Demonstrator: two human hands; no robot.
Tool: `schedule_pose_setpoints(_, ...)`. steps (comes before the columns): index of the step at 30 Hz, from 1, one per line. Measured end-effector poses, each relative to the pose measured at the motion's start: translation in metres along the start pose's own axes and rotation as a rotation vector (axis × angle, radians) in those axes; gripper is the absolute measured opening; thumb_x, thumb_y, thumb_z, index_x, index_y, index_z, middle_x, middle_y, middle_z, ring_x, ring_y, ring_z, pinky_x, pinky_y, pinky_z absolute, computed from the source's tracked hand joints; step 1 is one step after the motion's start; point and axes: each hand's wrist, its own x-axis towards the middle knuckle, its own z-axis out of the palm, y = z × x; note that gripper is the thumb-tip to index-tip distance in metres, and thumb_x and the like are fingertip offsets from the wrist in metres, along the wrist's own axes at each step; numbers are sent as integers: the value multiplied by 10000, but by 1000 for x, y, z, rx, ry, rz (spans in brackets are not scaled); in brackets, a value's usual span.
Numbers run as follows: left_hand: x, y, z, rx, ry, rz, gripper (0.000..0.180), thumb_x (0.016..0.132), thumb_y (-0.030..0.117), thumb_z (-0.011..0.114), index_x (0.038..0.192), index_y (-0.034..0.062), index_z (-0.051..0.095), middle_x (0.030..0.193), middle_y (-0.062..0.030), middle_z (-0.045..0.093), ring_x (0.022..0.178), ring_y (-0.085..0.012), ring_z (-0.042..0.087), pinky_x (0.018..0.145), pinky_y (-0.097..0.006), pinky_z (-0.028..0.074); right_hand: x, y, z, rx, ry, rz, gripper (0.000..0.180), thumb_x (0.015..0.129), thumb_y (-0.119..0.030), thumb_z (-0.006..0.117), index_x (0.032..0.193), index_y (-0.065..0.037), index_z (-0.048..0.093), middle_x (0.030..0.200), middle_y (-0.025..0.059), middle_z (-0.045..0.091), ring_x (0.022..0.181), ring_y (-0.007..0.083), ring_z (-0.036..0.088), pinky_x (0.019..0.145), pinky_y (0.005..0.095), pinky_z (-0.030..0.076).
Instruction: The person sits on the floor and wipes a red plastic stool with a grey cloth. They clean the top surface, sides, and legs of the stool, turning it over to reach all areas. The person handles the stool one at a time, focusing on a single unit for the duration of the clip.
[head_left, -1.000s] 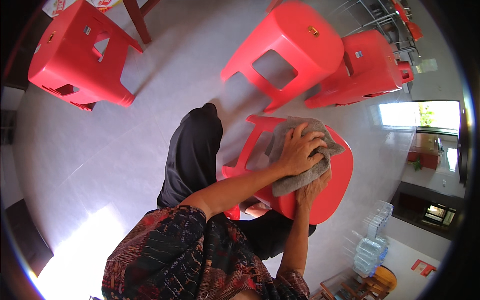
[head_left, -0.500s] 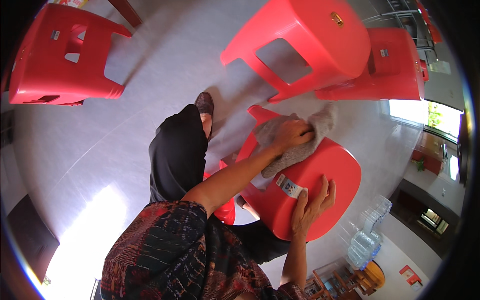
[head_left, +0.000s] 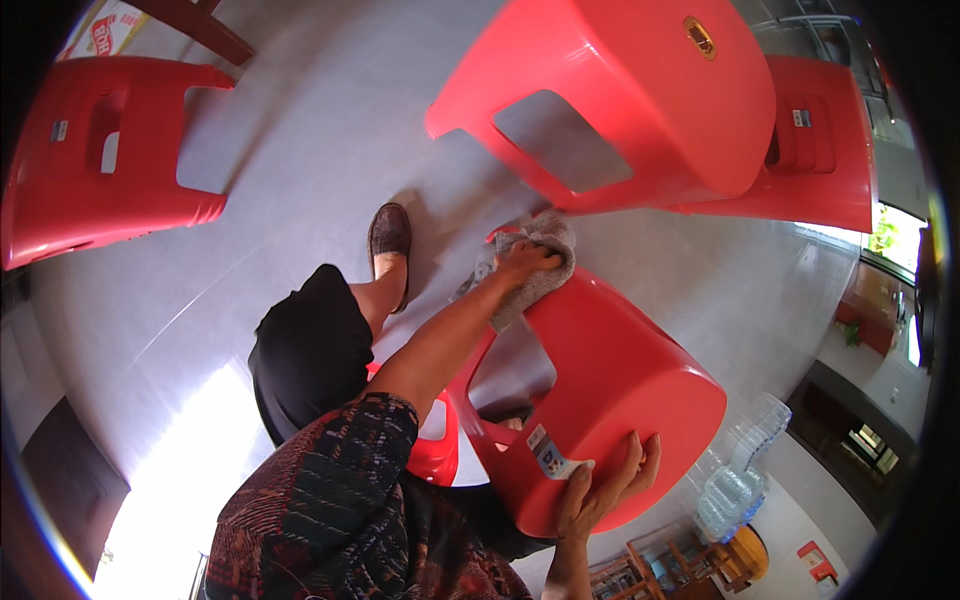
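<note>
A red plastic stool [head_left: 625, 385] lies tilted against my right leg, its seat toward the lower right. My left hand [head_left: 525, 262] is closed around a crumpled grey cloth [head_left: 545, 285], pressed against the far leg end of that stool. Part of the cloth hangs over the leg. My right hand [head_left: 600, 492] lies on the seat with its fingers spread, the thumb beside a small label [head_left: 547, 455] on the stool's side. Behind my left forearm, part of another red plastic piece [head_left: 437, 450] shows low down.
Beyond the cloth stand two more red stools, a near one [head_left: 640, 90] and a farther one [head_left: 830, 150]. Another red stool [head_left: 120, 150] stands at the far left. Packs of clear bottles [head_left: 735, 490] and wooden chairs [head_left: 660, 565] are at the lower right. The floor [head_left: 290, 180] is grey.
My left hand has moved the cloth up and left, from the seat edge to the leg end. The tilted stool has turned and shifted slightly down; my right hand moved with it.
</note>
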Motion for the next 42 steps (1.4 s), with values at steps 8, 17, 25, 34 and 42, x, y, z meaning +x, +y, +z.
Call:
schedule_pose_setpoints(8, 56, -95, 2, 96, 24, -10, 544, 888, 581, 399, 1351, 308, 480, 1516, 0, 302, 1352, -302, 294, 1045, -624, 200, -1, 4, -2, 16, -18, 10, 668, 875, -417, 492, 1365, 20, 368, 1458, 274, 199, 1326, 406, 254, 1058, 522, 230)
schedule_pose_setpoints(17, 44, -83, -6, 165, 79, -138, 427, 896, 552, 374, 1193, 358, 611, 1360, -53, 512, 1312, -279, 353, 1062, -528, 168, -2, 5, 0, 29, -5, 22, 678, 863, -409, 493, 1371, 20, 359, 1457, 278, 198, 1325, 419, 265, 1054, 545, 248)
schedule_pose_setpoints(25, -6, 8, -5, 42, 175, -49, 354, 904, 434, 382, 1111, 282, 626, 1284, -85, 522, 1275, -325, 358, 1032, -545, 183, -3, 0, 0, -17, 34, 1, 622, 896, -366, 508, 1370, 16, 381, 1454, 266, 228, 1335, 401, 265, 1080, 521, 231)
schedule_pose_setpoints(34, -130, 66, 21, 120, 466, 7, 354, 892, 229, 469, 1232, 144, 511, 1333, -155, 408, 1186, -436, 374, 985, -551, 358, -4, -3, 3, 18, 121, -56, 546, 882, -267, 584, 1350, -19, 449, 1422, 266, 274, 1301, 407, 286, 1063, 514, 261)
schedule_pose_setpoints(42, -178, -5, 83, 132, 444, -67, 327, 875, 186, 447, 1123, 45, 605, 1230, -226, 518, 1172, -451, 416, 975, -520, 386, -5, -9, 4, -30, 161, -119, 533, 888, -330, 590, 1345, -79, 476, 1411, 230, 332, 1286, 394, 317, 1059, 495, 278)
